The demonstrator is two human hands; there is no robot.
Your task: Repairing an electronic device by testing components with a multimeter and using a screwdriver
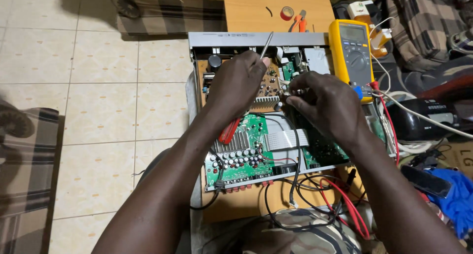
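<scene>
An open amplifier lay under both hands. A yellow multimeter stood just beyond the right hand, whose fingertips pinched a small part on the boards. The left hand gripped a red-handled screwdriver.

We look down on an opened electronic chassis with green circuit boards inside, resting on a wooden board across the lap. Our left hand grips a red-handled screwdriver, its metal shaft pointing up past the fingers toward the chassis's grey rear wall. Our right hand pinches something small just beside it, too hidden to tell. A yellow multimeter lies at the chassis's right edge, its red leads trailing below.
</scene>
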